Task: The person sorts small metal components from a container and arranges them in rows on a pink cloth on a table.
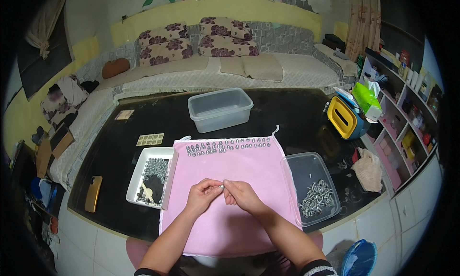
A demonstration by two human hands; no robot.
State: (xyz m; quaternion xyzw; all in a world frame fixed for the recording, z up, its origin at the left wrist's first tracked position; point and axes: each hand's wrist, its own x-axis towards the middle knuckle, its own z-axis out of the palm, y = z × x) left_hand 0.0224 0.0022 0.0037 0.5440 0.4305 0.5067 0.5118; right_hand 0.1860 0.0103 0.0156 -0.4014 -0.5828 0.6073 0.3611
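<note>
Fingertips meet over the pink cloth (215,225), where my left hand (203,195) and my right hand (241,196) both pinch one small metal part (222,186). The fingers cover most of it. Along the cloth's far edge stand several rows of small silvery metal pieces (226,145). To the left, a white tray (171,175) holds a heap of small metal nuts or caps (155,169) and a pale spoon-like scoop (147,192). At the right, a clear plastic lid (305,163) carries a pile of metal screw-like parts (317,198).
A clear plastic tub (221,112) stands beyond the cloth on the black table (154,107). A gold phone (93,194) and a printed sheet (150,139) lie left. On the right are a yellow-and-blue tissue box (343,118), a beige cloth (367,170) and a shelf unit (402,118).
</note>
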